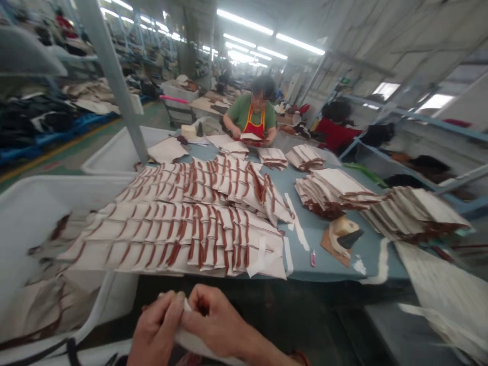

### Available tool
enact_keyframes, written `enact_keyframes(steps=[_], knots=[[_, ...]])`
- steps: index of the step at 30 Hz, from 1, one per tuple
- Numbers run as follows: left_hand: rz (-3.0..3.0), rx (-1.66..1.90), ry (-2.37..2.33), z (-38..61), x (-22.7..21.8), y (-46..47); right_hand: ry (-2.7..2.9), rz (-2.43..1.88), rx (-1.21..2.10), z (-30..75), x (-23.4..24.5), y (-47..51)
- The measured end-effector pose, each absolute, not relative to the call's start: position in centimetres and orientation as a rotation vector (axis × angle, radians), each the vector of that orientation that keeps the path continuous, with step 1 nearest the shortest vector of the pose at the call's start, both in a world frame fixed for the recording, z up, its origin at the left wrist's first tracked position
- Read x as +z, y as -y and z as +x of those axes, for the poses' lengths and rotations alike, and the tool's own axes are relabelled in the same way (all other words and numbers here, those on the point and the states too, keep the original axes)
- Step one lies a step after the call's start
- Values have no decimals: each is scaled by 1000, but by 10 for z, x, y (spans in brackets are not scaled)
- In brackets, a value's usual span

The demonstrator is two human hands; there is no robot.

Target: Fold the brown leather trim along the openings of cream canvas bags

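Observation:
My left hand [157, 325] and my right hand [215, 317] are close together in front of the table's near edge. The fingers of both are closed in a pinch on a white piece of cloth [196, 344]. Much of that cloth is hidden behind my hands. Just beyond them, overlapping rows of cream fabric pieces [143, 229] with reddish-brown edges lie on the blue-grey table [293, 277]. A white strip [259, 256] rests on the near right end of these rows.
Stacks of fabric pieces [335, 184] line the table's right side. Nearer are a tape dispenser [345, 234], as it appears, and a small pink tool [313, 258]. White bins [95, 185] stand left, beside a slanted post [114, 76]. Across the table, a person [249, 114] handles a piece.

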State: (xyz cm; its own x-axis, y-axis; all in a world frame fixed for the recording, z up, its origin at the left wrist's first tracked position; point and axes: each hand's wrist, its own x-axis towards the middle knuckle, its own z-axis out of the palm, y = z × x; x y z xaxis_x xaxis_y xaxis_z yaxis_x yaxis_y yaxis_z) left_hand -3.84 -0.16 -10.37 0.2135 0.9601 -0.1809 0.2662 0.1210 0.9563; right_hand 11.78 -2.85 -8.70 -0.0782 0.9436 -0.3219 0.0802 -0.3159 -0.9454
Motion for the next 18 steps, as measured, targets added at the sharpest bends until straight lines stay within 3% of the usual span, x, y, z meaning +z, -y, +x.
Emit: enact_keyframes(steps=[7, 18], knots=[[1248, 707, -1222, -56, -78, -4, 970, -993, 1755, 119, -66, 21], [1509, 554, -1261, -86, -48, -16, 1159, -1132, 1826, 126, -54, 0]])
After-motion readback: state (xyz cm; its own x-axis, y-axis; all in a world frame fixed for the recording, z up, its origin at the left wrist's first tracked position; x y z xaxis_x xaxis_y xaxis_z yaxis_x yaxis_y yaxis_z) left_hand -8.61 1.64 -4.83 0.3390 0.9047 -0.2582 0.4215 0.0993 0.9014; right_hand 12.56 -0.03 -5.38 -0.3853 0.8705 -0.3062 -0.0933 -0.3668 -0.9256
